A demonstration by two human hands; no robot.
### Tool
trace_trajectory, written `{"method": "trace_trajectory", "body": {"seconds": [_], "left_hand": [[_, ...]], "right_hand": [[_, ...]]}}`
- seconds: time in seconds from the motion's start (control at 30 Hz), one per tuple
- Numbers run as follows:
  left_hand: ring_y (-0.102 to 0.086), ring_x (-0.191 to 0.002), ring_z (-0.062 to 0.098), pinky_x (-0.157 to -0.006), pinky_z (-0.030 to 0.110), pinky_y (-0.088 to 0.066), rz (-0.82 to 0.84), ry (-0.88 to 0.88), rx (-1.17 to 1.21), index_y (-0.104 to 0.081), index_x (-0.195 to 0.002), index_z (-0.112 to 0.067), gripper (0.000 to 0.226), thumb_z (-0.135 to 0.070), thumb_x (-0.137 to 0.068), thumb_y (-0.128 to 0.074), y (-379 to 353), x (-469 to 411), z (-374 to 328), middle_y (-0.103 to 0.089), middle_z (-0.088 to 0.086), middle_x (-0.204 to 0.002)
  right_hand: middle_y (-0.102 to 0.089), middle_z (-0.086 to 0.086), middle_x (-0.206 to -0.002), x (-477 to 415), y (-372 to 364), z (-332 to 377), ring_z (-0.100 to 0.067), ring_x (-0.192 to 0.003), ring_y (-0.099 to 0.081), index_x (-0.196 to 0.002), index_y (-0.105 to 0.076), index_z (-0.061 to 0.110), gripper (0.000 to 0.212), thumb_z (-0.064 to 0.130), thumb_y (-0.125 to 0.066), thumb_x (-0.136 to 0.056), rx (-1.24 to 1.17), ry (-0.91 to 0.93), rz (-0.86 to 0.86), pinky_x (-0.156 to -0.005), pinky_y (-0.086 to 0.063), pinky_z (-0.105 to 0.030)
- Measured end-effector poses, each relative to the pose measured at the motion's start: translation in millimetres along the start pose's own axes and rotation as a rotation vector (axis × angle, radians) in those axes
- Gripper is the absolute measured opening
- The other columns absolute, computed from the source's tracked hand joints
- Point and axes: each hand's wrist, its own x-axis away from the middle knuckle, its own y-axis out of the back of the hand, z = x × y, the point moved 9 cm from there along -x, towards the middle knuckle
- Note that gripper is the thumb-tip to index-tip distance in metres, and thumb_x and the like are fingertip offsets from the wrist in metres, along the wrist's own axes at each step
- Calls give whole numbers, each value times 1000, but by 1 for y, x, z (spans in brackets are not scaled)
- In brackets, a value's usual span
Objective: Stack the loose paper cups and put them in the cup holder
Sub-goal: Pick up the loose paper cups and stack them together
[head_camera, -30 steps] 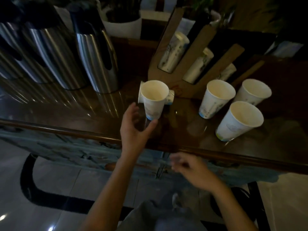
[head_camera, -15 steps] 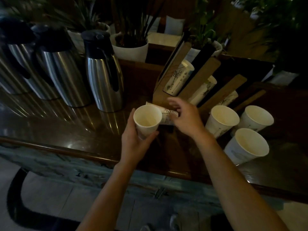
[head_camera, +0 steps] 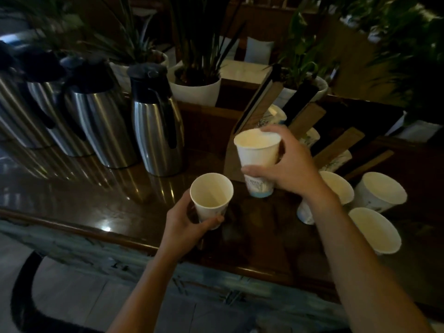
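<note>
My left hand (head_camera: 185,225) grips a white paper cup (head_camera: 211,197), upright and mouth up, just above the dark wooden counter. My right hand (head_camera: 286,164) holds a second white paper cup (head_camera: 258,159), upright, a little higher and to the right of the first. Three loose cups stand at the right: one (head_camera: 336,186) partly behind my right wrist, one (head_camera: 382,192) farther right, one (head_camera: 374,230) nearest the counter's edge. The slanted wooden cup holder (head_camera: 254,118) stands behind my right hand, with stacked cups (head_camera: 276,115) lying in its slots.
Several steel thermos jugs (head_camera: 156,126) stand in a row at the back left. White pots with plants (head_camera: 194,90) line the wall behind the counter. The counter's front edge (head_camera: 115,233) runs below my hands, with floor beneath.
My right hand has picked the lying cup up from the counter and turned it upright. My left hand's cup has come slightly toward me. The view has tilted upward.
</note>
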Motion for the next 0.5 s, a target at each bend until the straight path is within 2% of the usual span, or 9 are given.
{"method": "trace_trajectory", "body": {"seconds": [0.07, 0.13, 0.23, 0.27, 0.33, 0.4, 0.5], "left_hand": [[-54, -123, -13, -94, 3, -47, 79, -2, 12, -42, -132, -59, 79, -56, -64, -82, -25, -6, -7, -56, -40, -128], [-53, -126, -12, -95, 5, -47, 154, -4, 34, -40, -133, -59, 80, -59, -64, -79, -50, -10, -14, -54, -41, -130], [-54, -126, -10, -95, 9, -49, 227, -15, 78, -43, -137, -48, 82, -56, -64, -80, -85, -13, -27, -56, -37, -131], [-56, -126, -6, -97, 14, -51, 238, -17, 95, -46, -140, -40, 84, -53, -65, -81, -94, -13, -29, -59, -29, -133], [-60, -125, 1, -98, 22, -53, 239, -29, 120, -49, -143, -26, 87, -48, -68, -86, -107, -14, -34, -63, -16, -134], [-62, -123, 1, -97, 21, -55, 232, -30, 124, -50, -143, -25, 85, -46, -68, -85, -115, -15, -35, -65, -14, -132], [-64, -119, 0, -95, 23, -57, 220, -18, 109, -51, -140, -30, 80, -41, -69, -87, -123, -17, -34, -67, -16, -129]], "right_hand": [[-53, 28, -122, 6, 38, 15, 9, -108, -52, -132, -48, 46, 92, 72, -83, -51, 9, 35, -128, -77, -52, -20], [-55, 24, -126, 13, 63, 27, 4, -114, -53, -134, -49, 43, 93, 75, -81, -52, 33, 74, -226, -80, -52, -19], [-56, 20, -128, 21, 77, 34, 4, -116, -52, -136, -52, 37, 92, 68, -85, -56, 39, 94, -242, -82, -50, -14], [-56, 19, -130, 22, 74, 34, 3, -118, -52, -138, -50, 37, 93, 64, -87, -57, 38, 99, -208, -85, -50, -16], [-55, 15, -133, 25, 67, 28, -7, -121, -53, -143, -43, 44, 98, 58, -89, -57, 48, 91, -135, -92, -53, -33], [-57, 12, -133, 28, 60, 20, -12, -122, -53, -145, -40, 46, 104, 60, -90, -55, 25, 60, -109, -96, -53, -45], [-58, 8, -130, 28, 51, 11, -12, -120, -52, -146, -45, 37, 112, 73, -85, -48, 139, -6, -132, -98, -49, -40]]}}
